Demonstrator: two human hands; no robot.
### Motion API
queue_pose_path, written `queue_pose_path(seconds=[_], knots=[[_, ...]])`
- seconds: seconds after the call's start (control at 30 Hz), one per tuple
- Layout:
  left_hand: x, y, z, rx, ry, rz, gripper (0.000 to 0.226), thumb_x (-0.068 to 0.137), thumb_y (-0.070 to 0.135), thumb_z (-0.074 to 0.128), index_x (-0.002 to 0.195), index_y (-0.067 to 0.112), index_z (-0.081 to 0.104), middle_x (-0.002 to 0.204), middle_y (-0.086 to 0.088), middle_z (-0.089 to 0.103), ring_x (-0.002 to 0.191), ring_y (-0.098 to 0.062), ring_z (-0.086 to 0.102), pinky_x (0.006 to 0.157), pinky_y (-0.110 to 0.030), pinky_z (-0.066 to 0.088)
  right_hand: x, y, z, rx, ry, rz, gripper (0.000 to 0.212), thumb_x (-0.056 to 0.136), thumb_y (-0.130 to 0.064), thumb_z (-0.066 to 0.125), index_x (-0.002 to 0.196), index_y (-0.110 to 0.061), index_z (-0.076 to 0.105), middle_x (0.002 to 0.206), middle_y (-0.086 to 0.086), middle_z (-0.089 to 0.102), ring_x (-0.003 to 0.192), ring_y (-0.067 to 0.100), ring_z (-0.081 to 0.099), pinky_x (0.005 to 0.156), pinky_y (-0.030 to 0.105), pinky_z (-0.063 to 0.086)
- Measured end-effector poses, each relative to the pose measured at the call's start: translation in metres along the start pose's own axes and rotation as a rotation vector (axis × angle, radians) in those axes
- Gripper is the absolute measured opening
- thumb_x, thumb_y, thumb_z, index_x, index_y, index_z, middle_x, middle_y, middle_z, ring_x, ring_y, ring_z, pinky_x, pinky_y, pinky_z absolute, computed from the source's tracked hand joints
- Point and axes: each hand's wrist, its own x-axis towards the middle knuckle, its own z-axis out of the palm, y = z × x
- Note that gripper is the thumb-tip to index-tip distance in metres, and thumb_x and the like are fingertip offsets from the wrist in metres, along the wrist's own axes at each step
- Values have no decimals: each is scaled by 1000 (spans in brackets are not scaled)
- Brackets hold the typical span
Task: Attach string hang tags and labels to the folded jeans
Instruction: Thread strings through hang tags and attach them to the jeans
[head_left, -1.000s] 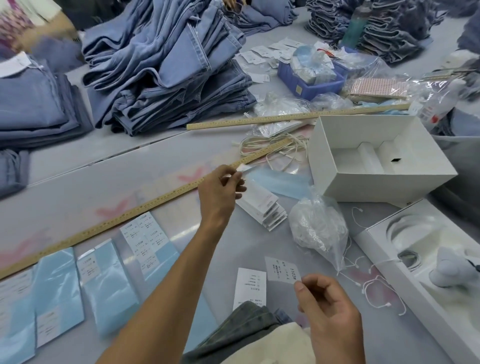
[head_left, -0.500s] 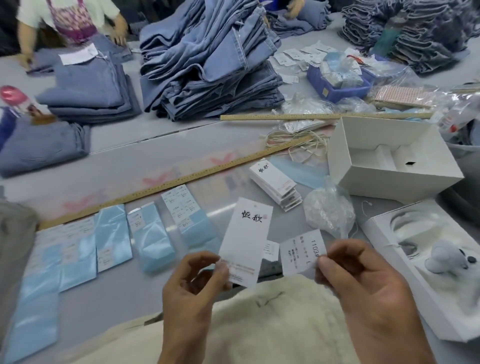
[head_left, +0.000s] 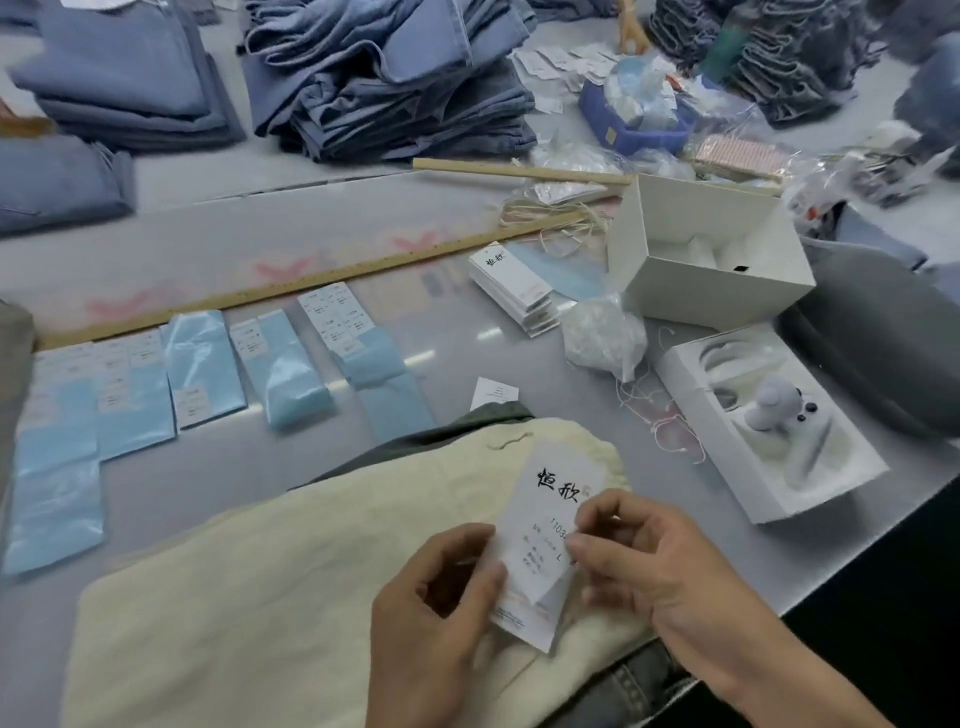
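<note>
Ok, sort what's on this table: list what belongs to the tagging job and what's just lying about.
Job:
- hang tag, held by left hand
- small label, pressed on by right hand
- tag stack
- string bag
- sticker sheets
- cream garment

Lying about:
- white box
- wooden ruler
- blue tray
- grey toy

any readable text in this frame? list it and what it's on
"恒欣": brush characters on the hang tag held in both hands.
"1103" and "L": sticker on that tag; its other lines are too blurred.
Same two characters on the tag stack, barely legible.
Sticker sheets and ruler marks: too small to read.
</note>
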Motion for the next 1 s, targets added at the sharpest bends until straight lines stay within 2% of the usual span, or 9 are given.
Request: queue_pose_path(seconds=[0.13,0.3,0.47,0.63,0.73,0.83,0.93,1.0], knots=[[-5,-5,-3,-11,-21,-44,40,83,-11,72,88,28,83,87,-2,79,83,-14,76,68,-15,54,3,7,-2,-83,36,48,16,78,-1,79,76,-15,71,69,8,61,56,12,52,47,22,49],[-4,-6,-7,-18,-34,-40,42,87,-17,63,85,20,83,91,-2,80,86,-10,75,71,-12,53,6,7,3,-187,6,23,16,81,2,77,81,-10,68,68,5,61,55,14,49,44,23,46],[-2,-7,-7,-95,-46,-90,45,89,-17,61,90,22,82,95,-5,79,90,-14,75,69,-21,57,5,1,4,-329,-48,-79,19,85,1,76,79,-15,69,71,3,63,54,13,50,46,26,47],[0,-11,-7,-75,-64,-86,42,89,-13,65,92,26,82,96,-3,79,91,-15,75,71,-27,59,6,0,2,-301,-89,-77,18,85,1,75,78,-15,70,72,3,64,54,13,49,46,26,46],[0,-10,-10,-139,-73,-134,38,88,-12,68,92,24,83,95,-5,79,88,-15,75,67,-26,59,9,4,-2,-266,-25,-44,15,83,2,75,78,-10,68,72,9,61,54,15,47,44,26,43],[0,-4,-9,-223,-76,-171,28,78,8,72,98,26,80,94,-8,77,88,-20,76,63,-34,61,12,7,-5,-329,46,-57,17,83,2,75,76,-11,68,71,9,63,54,13,49,43,26,44],[6,5,-6,-220,-96,-195,43,71,21,80,108,42,72,91,-9,75,79,-20,75,54,-38,60,13,7,-2,-489,37,-113,19,85,-1,75,78,-18,68,71,-1,67,54,11,52,45,26,47],[13,11,-2,-181,-112,-239,59,66,30,90,118,43,64,88,-10,75,69,-20,72,51,-38,59,11,7,-1,-570,1,-145,20,85,-5,75,79,-23,69,74,-3,68,59,9,55,49,25,49]])
